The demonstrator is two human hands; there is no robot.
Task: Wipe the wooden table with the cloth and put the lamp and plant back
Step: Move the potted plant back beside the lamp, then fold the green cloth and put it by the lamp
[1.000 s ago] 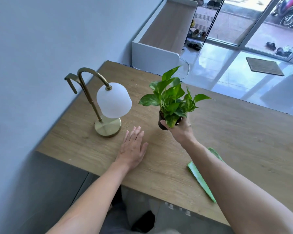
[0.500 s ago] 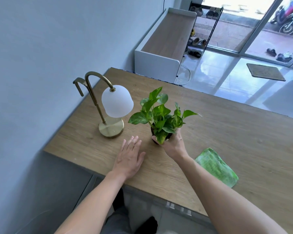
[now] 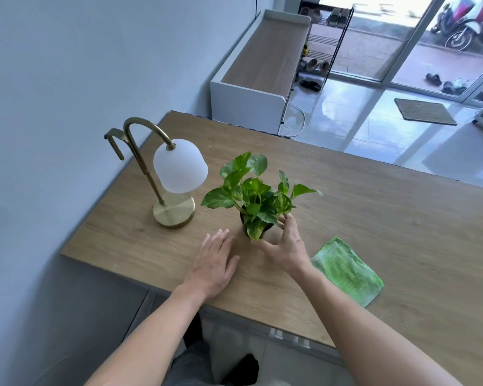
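Observation:
The small potted plant [image 3: 251, 188] stands upright on the wooden table [image 3: 374, 213], just right of the brass lamp [image 3: 179, 168] with its white globe shade. My right hand [image 3: 285, 246] is at the pot's near right side. Its fingers are spread and loose around the pot and brush the lower leaves. My left hand [image 3: 212, 266] lies flat, palm down, on the table in front of the pot and holds nothing. The green cloth [image 3: 346, 270] lies folded on the table to the right of my right wrist.
A grey wall runs along the table's left edge, close behind the lamp. Past the table's far end stand a white bench [image 3: 262, 62] and a shoe rack [image 3: 324, 43]. A doormat [image 3: 424, 111] lies on the glossy floor by the glass doors.
The plant came down from the air onto the table beside the lamp. My right hand's grip on the pot has loosened. My left hand stayed flat on the table.

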